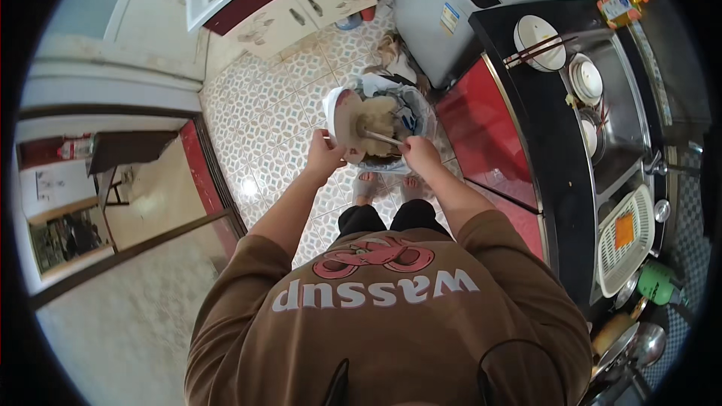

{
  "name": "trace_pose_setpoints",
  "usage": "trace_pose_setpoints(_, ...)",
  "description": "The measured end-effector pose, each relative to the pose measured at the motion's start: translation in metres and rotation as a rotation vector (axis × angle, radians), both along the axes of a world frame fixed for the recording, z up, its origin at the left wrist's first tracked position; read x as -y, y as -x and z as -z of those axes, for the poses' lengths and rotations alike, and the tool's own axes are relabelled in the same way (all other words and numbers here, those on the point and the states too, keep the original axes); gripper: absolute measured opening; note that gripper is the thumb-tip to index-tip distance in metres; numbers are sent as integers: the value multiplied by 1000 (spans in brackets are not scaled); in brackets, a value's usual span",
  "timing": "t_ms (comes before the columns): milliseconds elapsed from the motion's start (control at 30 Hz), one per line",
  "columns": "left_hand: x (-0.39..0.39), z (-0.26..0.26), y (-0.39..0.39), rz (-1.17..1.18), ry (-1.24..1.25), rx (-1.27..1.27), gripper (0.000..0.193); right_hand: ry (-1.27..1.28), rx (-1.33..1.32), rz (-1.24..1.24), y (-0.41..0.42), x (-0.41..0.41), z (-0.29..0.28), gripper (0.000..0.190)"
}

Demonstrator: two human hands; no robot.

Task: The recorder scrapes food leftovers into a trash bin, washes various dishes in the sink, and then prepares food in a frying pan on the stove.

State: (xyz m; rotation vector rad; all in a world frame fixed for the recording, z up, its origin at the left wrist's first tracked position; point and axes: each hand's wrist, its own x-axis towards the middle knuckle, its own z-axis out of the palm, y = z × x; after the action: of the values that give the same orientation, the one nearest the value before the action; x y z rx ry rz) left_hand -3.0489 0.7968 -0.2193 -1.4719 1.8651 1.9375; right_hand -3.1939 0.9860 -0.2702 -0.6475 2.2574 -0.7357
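My left hand (325,157) grips the near rim of a white bowl (345,113). The bowl is tipped on its side, its opening facing right over a lined trash bin (427,115). With my right hand (422,155) I hold a metal spoon by its handle (385,137), the far end reaching into the bowl. A pale, lumpy mass of food (379,115) lies at the bowl's mouth and over the bin; what kind it is I cannot tell. Crumpled waste and plastic film show inside the bin, which stands just ahead of my feet.
To the right runs a black counter (510,107) with a steel sink (626,141) of dishes. A bowl with chopsticks (540,45) and a white draining basket (626,242) are there. A washing machine (440,17) and a vanity cabinet (299,8) stand ahead, a doorway (217,180) left.
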Motion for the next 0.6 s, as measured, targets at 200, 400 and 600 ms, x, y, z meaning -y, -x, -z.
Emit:
trace_pose_setpoints(200, 34, -17, 22, 165, 35, 22, 52, 49, 295, 239, -5, -14, 19, 23)
trace_pose_setpoints(400, 53, -38, 28, 220, -9, 2, 47, 134, 368, 61, 0, -3, -6, 21)
trace_pose_setpoints(600, 74, -55, 29, 385, -1, 45, 36, -112, -165, 0, 21, -15, -11, 17)
